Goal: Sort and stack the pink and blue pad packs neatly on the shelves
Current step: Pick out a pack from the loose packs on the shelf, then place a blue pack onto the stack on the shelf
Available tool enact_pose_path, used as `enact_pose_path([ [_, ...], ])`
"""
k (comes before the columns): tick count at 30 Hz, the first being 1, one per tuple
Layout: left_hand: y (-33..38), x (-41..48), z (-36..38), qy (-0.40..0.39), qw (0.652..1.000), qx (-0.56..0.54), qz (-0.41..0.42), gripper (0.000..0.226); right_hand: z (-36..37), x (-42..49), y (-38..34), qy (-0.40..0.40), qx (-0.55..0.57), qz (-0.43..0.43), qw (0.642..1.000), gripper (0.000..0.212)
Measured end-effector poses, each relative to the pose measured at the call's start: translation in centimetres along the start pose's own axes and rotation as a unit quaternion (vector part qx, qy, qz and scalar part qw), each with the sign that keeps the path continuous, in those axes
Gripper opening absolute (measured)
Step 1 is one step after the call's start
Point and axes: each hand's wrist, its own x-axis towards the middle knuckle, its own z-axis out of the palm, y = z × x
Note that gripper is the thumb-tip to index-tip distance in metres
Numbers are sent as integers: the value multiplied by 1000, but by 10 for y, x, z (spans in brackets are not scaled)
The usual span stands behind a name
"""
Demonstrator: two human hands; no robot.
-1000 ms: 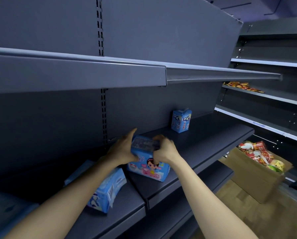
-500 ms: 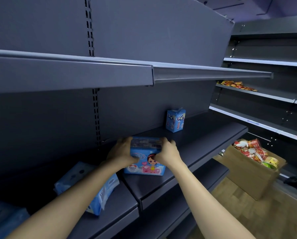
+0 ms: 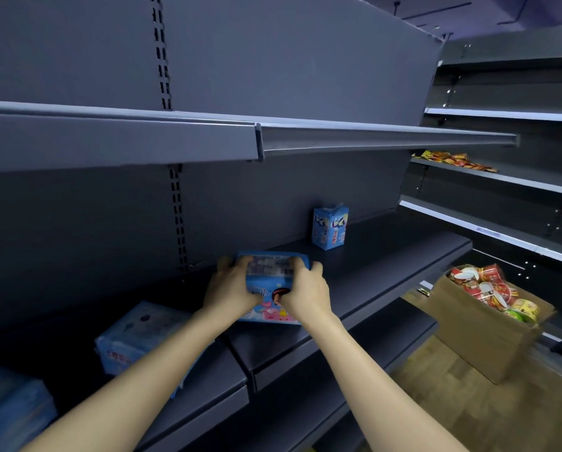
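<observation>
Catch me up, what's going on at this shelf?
A person is shelving pad packs. Their left grip and right grip hold a blue and pink pad pack by its two ends, and its base seems to rest on the middle shelf. A small blue pack stands upright farther back on that shelf. More blue packs lie on the section to the left. A cardboard box of cup noodles sits on the floor.
</observation>
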Motion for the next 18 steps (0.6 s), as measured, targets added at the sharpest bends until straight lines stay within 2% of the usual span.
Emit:
enact_pose_path([
  [9,12,-30,-35,114,993,-39,-15,74,-17,-18,-25,66,61,-80,993,60],
  [18,-8,-69,-79,153,987,-18,-43,71,-16,-49,-65,40,91,-136,986,59],
])
